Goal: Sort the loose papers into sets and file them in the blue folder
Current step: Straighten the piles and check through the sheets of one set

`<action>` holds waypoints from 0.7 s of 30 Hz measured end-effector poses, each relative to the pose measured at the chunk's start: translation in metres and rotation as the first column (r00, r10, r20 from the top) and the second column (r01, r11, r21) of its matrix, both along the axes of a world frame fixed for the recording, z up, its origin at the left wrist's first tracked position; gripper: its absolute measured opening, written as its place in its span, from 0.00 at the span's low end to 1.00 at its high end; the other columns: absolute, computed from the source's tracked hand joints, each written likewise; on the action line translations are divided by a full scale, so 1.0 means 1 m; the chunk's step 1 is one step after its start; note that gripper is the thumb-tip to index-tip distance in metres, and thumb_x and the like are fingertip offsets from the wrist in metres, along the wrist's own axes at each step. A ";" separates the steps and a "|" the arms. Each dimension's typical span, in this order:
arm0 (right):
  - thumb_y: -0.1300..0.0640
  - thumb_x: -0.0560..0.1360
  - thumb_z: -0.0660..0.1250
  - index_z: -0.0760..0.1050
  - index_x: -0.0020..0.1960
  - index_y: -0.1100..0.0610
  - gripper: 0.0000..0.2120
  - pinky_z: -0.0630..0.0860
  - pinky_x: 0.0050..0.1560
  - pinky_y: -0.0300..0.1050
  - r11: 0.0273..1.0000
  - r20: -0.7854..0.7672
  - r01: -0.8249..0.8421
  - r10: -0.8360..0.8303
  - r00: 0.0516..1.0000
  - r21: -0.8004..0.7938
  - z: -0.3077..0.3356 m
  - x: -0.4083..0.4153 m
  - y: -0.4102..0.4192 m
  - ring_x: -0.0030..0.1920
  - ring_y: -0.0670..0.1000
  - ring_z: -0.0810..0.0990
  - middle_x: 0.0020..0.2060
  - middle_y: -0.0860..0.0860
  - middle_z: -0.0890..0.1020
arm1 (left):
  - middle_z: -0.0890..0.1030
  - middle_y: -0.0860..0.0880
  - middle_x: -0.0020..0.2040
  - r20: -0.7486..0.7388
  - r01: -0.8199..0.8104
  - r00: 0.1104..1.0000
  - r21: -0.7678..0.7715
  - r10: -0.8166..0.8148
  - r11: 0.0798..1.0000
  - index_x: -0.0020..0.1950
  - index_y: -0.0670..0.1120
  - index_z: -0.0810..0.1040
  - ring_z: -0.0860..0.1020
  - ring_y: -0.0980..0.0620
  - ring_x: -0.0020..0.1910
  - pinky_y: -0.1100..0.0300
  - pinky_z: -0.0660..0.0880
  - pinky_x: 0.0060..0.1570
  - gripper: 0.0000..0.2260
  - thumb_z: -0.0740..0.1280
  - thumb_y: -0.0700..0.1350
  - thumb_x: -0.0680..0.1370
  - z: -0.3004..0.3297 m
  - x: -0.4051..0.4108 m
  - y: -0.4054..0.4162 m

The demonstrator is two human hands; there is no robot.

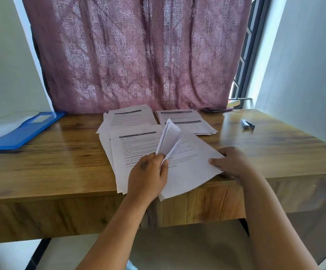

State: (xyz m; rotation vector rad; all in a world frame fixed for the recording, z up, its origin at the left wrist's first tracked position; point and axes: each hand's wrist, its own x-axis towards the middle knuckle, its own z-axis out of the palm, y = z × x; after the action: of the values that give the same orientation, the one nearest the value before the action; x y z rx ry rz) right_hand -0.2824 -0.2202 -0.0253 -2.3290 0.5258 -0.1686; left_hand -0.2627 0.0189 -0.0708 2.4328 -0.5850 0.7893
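Sorting in hand at the wooden desk (pixel 61 158), blue folder (pixel 22 131) waiting open at far left.

Left hand (pixel 148 176) pinches a few lifted sheets (pixel 168 139), fanning them up off the near stack (pixel 138 149); right hand (pixel 234 162) lies on the angled sheet (pixel 193 166), thumb over its edge, fingers hidden beneath. Two sorted piles (pixel 131 115) and (pixel 185 119) sit behind, side by side. My read: nothing filed yet. Next, match those sheets to a pile and square the edges. A black stapler (pixel 247 124) lies well right.
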 end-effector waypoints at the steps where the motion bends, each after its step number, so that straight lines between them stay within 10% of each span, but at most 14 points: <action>1: 0.57 0.75 0.69 0.80 0.56 0.59 0.11 0.77 0.40 0.45 0.999 0.071 0.039 -0.040 0.997 0.022 -0.001 0.001 -0.003 0.45 0.53 0.80 0.47 0.55 0.83 | 0.82 0.50 0.52 -0.001 0.006 1.000 -0.004 -0.006 1.000 0.59 0.47 0.79 0.79 0.53 0.48 0.66 0.74 0.43 0.14 0.61 0.53 0.81 0.000 0.000 -0.001; 4: 0.63 0.76 0.66 0.78 0.58 0.59 0.10 0.79 0.39 0.41 0.912 0.246 0.178 -0.281 0.928 0.370 -0.002 -0.001 -0.018 0.44 0.54 0.81 0.46 0.56 0.82 | 0.82 0.50 0.50 -0.005 0.013 1.000 -0.004 -0.013 1.000 0.59 0.47 0.79 0.78 0.54 0.47 0.67 0.73 0.42 0.13 0.61 0.52 0.81 0.000 -0.001 0.000; 9: 0.71 0.77 0.62 0.72 0.52 0.68 0.04 0.80 0.57 0.50 0.361 0.204 0.028 -0.590 0.781 0.932 -0.004 0.007 -0.036 0.46 0.59 0.83 0.46 0.58 0.79 | 0.83 0.49 0.46 0.016 0.006 1.000 -0.010 -0.006 1.000 0.55 0.46 0.80 0.80 0.53 0.42 0.69 0.73 0.37 0.09 0.65 0.49 0.80 -0.005 0.000 0.001; 14: 0.65 0.78 0.60 0.68 0.36 0.58 0.12 0.75 0.54 0.40 0.175 0.214 -0.130 -0.650 0.729 0.976 -0.017 0.021 -0.045 0.38 0.46 0.75 0.64 0.73 0.72 | 0.83 0.49 0.43 0.081 -0.004 0.997 0.037 0.001 0.999 0.53 0.45 0.81 0.80 0.53 0.38 0.66 0.76 0.34 0.08 0.69 0.47 0.78 -0.007 0.000 -0.003; 21: 0.73 0.77 0.60 0.71 0.53 0.64 0.08 0.76 0.28 0.32 0.251 0.231 -0.107 -0.537 0.811 0.962 -0.006 0.028 -0.008 0.41 0.51 0.80 0.47 0.59 0.76 | 0.71 0.53 0.70 -0.048 0.203 0.979 0.146 -0.198 0.968 0.59 0.55 0.81 0.68 0.53 0.67 0.60 0.72 0.59 0.15 0.65 0.60 0.77 -0.002 -0.009 -0.004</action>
State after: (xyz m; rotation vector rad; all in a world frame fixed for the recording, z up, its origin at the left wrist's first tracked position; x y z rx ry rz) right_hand -0.2542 -0.2285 -0.0314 -0.8586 0.4689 -0.4742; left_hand -0.2719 0.0148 -0.0728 2.4662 -0.8902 0.6404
